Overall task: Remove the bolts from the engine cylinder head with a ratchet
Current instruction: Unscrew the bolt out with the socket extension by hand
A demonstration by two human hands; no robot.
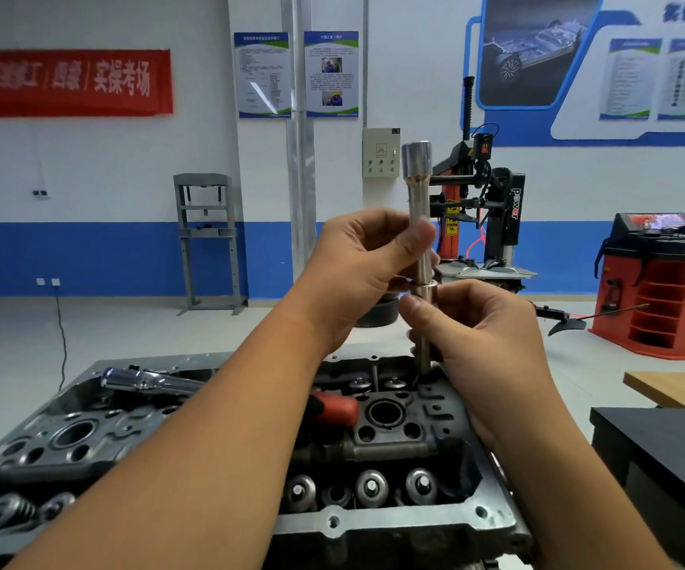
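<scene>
Lining far wall (135, 174) — red banner (65, 82), posters (296, 74); grey floor (127, 331).

- The cylinder head (406, 429), grey cast metal with round bores and valve springs, lies flat in the near middle.
- A long silver extension bar (422, 240) stands upright over its far right part, the wide end up.
- The chrome ratchet (147, 379) with a red grip lies flat across the head's far left.
</scene>
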